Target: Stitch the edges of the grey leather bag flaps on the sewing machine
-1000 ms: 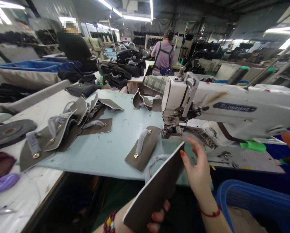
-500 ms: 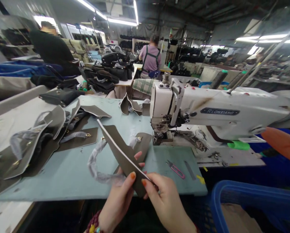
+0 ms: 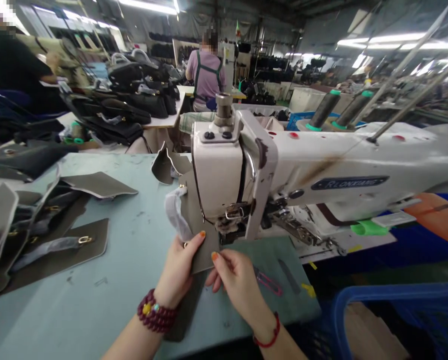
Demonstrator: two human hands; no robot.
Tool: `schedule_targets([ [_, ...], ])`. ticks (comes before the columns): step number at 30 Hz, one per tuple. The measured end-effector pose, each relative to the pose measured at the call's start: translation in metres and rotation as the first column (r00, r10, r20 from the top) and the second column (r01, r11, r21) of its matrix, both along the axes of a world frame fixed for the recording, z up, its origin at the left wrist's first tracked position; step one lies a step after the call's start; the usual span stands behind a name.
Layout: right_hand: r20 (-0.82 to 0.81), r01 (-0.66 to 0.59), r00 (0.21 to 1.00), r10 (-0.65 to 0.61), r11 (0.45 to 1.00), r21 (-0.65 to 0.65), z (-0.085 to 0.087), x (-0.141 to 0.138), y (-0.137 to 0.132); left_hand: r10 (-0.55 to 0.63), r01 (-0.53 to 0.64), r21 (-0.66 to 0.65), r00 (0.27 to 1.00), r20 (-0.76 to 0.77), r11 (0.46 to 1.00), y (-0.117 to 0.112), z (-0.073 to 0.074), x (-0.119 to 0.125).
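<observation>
A grey-brown leather panel [image 3: 203, 245] with a plastic-wrapped strap lies under the head of a white sewing machine [image 3: 246, 170]. My left hand [image 3: 180, 267] pinches the panel's near left edge, thumb on top. My right hand [image 3: 235, 280] grips the near right edge just in front of the presser foot [image 3: 229, 225]. Both hands are closed on the panel. The machine's head hides the panel's far part.
Several more grey panels [image 3: 58, 245] with buckles lie on the pale blue table [image 3: 114, 295] at left. Small pink snips [image 3: 267, 282] lie right of my hand. A blue crate [image 3: 396, 320] is at lower right. Black bags [image 3: 133, 100] and two people are behind.
I have brought the panel from mid-air down onto the table and under the machine head. My view has moved closer to the machine.
</observation>
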State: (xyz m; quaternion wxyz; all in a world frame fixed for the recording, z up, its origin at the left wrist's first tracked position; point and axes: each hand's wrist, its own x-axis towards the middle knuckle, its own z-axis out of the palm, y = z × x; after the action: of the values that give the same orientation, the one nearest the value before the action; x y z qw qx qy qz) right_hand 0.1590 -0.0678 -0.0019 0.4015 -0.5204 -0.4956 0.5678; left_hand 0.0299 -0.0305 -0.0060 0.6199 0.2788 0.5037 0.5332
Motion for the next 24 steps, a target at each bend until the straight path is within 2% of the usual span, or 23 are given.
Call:
schedule_targets([
  [4,0.039,0.103,0.994,-0.105,0.994,0.036,-0.015,0.000,0.016,-0.016,0.019,0.077,0.999,-0.037,0.997,0.025,-0.008,0.005],
  [8,0.027,0.147,0.989,-0.149,0.987,0.062,-0.021,0.001,0.021,-0.051,0.056,0.105,0.997,-0.052,0.993,0.037,0.007,0.010],
  [12,-0.032,0.115,0.993,-0.113,0.992,0.046,-0.023,0.001,0.022,-0.077,0.088,0.142,0.994,-0.080,0.986,0.039,0.022,0.013],
  [20,-0.064,0.136,0.989,-0.134,0.990,0.031,-0.026,-0.001,0.023,-0.055,0.081,0.181,0.988,-0.143,0.980,0.037,0.024,0.011],
  [24,-0.098,0.141,0.985,-0.139,0.990,0.014,-0.025,-0.002,0.021,-0.125,0.149,0.147,0.979,-0.159,0.978,0.038,0.022,0.005],
])
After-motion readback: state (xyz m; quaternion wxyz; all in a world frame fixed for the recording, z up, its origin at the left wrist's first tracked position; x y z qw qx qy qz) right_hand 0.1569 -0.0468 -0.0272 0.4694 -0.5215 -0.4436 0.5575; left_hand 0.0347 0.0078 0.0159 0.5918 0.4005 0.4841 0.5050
